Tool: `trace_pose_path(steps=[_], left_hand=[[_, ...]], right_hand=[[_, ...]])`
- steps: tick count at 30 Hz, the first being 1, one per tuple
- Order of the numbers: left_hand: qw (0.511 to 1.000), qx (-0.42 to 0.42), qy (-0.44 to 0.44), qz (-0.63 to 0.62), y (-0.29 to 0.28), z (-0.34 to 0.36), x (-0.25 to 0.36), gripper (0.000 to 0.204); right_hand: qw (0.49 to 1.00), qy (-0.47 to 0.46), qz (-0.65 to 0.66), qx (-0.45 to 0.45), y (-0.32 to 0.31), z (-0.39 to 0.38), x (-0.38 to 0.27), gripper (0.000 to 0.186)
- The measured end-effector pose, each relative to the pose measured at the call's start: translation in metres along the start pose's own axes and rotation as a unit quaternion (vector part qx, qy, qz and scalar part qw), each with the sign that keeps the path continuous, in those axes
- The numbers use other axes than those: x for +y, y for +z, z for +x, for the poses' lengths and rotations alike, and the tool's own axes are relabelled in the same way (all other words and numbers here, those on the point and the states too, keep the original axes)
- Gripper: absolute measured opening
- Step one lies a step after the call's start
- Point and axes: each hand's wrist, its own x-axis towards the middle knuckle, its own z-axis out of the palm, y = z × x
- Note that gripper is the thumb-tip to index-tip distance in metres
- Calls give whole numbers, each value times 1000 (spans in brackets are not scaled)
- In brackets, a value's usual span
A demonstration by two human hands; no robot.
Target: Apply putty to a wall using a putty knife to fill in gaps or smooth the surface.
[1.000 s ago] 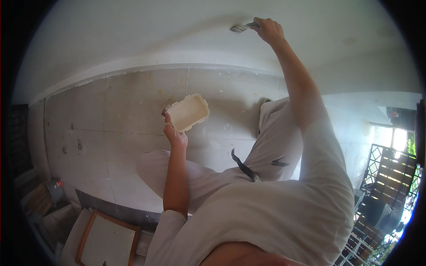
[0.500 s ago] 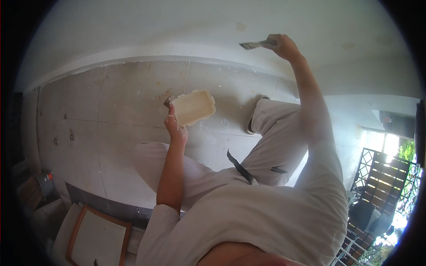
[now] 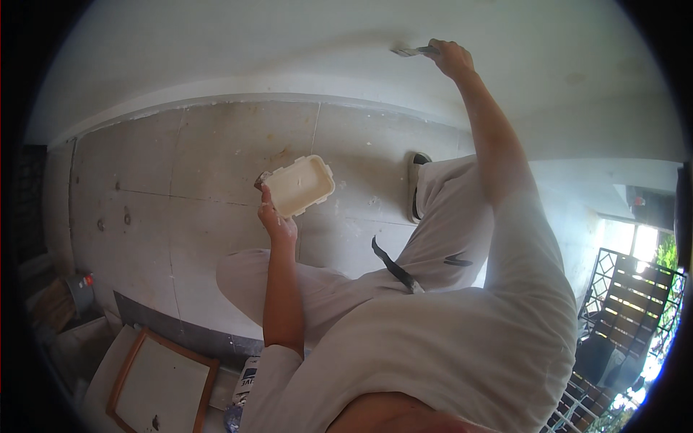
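The left hand [image 3: 278, 224] is closed around the edge of a small rectangular cream tray [image 3: 302, 185], holding it up at chest height above the grey tiled floor [image 3: 180, 180]; the tray has a layer of white paste inside, spread over its bottom. The right hand [image 3: 451, 58] is raised high and its grip is closed on the handle of a putty knife [image 3: 410, 51], whose flat blade touches the white wall [image 3: 253, 43]. The person wears white clothes and a dark sandal [image 3: 413, 184]. At the lower left, on the floor, a wood-framed white panel [image 3: 162, 379] lies flat, and just beside it stands a white bag with a blue label [image 3: 247, 379], the print too small to tell.
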Motion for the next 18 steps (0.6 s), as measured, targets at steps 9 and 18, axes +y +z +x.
trace_pose_path(steps=[9,18], left_hand=[[1000,11,8,-19,-9,1,1,47],[999,2,-25,-22,6,4,-7,46]], right_hand=[[997,-24,-2,76,-28,-13,18,22],[986,-96,96,-93,-26,-29,-24,35]])
